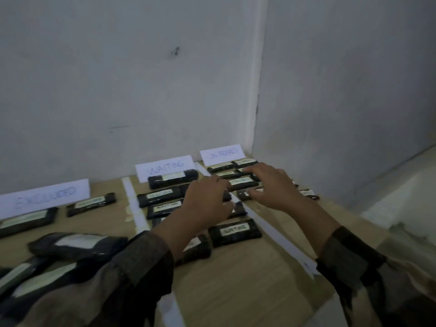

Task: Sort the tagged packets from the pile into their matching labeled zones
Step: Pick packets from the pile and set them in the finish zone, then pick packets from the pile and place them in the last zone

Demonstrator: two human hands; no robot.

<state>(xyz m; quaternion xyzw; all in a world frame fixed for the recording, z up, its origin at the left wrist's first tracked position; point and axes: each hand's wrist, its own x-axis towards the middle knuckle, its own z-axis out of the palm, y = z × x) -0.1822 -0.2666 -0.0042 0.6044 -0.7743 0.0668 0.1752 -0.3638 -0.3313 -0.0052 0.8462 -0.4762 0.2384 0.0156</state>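
Reaching forward palms down, left hand (207,199) fingers relaxed over packets (158,195), right hand (271,185) fingers spread on packets, neither gripping

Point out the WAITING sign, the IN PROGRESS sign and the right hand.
WAITING sign (165,166): head view, middle of the white card.
IN PROGRESS sign (222,154): head view, middle of the white card.
right hand (271,185): head view, back of the hand.

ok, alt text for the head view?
A person's left hand and right hand reach over tagged packets near the IN PROGRESS sign on a wooden table. A WAITING sign and an EXCLUDED sign stand left of it along a wall, packets before each, tape strips between zones.
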